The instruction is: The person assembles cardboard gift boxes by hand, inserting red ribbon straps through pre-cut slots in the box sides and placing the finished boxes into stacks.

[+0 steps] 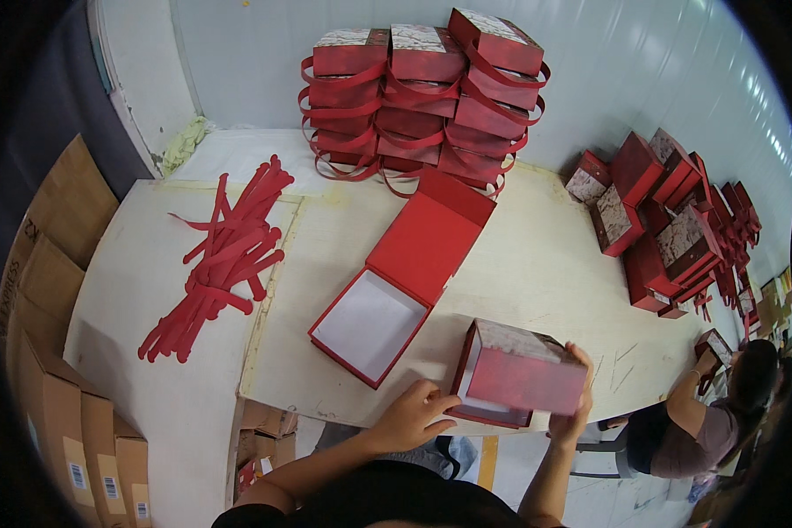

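A red gift box (502, 378) with a pale, tree-patterned lid stands at the front edge of the table, its lid partly raised and a white inside showing. My right hand (574, 396) grips the lid at its right side. At the box's near left corner is my left hand (416, 418), thumb and forefinger apart; whether the fingertips touch the box I cannot tell. Just beyond lies a second red gift box (371, 327), opened flat with its lid folded back and its white-lined tray facing up.
Red ribbon strips (216, 264) lie in a bundle on the left. Red boxes with ribbon handles (418, 97) are stacked against the wall. More red boxes (669, 229) are piled at the right. Cardboard cartons (70, 405) stand at the left edge. Another person (704, 418) works at far right.
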A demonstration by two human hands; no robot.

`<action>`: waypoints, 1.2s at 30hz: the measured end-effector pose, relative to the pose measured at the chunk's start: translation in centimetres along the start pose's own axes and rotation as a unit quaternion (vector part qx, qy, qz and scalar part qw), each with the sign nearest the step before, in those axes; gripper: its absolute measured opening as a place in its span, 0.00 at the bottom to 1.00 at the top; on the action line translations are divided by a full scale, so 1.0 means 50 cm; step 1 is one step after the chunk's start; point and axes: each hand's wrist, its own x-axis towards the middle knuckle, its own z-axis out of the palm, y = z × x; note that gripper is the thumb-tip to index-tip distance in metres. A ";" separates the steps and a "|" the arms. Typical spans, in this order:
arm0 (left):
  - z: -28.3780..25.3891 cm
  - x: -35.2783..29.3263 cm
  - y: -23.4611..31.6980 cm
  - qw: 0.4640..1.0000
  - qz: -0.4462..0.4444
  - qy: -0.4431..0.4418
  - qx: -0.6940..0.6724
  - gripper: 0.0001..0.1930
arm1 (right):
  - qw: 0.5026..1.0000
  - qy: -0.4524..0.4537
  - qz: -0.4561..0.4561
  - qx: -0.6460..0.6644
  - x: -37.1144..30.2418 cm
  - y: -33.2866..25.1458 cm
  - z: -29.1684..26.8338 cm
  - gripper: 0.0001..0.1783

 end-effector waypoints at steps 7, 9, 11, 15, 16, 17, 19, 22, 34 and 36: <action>0.010 0.003 -0.023 0.997 0.031 0.000 0.077 0.11 | 0.998 -0.042 -0.004 -0.047 0.164 0.059 0.026 0.32; 0.013 0.004 -0.026 0.996 0.032 -0.013 0.083 0.09 | 0.997 -0.004 -0.032 -0.065 0.201 0.107 0.036 0.33; 0.018 0.006 -0.023 0.996 0.025 -0.003 0.083 0.09 | 0.997 -0.012 0.045 -0.056 0.212 0.146 0.031 0.33; -0.006 -0.015 -0.001 0.974 0.132 0.126 0.132 0.11 | 0.997 0.028 -0.001 -0.068 0.169 0.142 0.064 0.34; -0.027 -0.026 0.000 0.954 0.179 0.170 0.168 0.12 | 0.997 0.040 0.037 -0.058 0.152 0.133 0.066 0.34; -0.047 -0.045 -0.015 0.932 0.190 0.218 0.218 0.15 | 0.995 0.052 0.076 -0.048 0.132 0.121 0.064 0.35; -0.129 -0.041 -0.008 0.932 0.118 0.236 0.248 0.17 | 0.987 0.098 0.098 -0.085 0.084 0.095 0.069 0.37; -0.213 -0.023 -0.017 0.923 0.058 0.157 0.346 0.11 | 0.955 0.095 0.045 -0.277 0.005 0.091 0.074 0.37; -0.060 -0.048 -0.015 0.939 0.107 0.167 0.281 0.06 | 0.961 -0.119 -0.006 -0.251 0.028 0.097 0.088 0.33; -0.061 -0.043 0.000 0.935 0.107 0.175 0.289 0.05 | 0.949 -0.113 -0.051 -0.289 0.032 0.113 0.092 0.33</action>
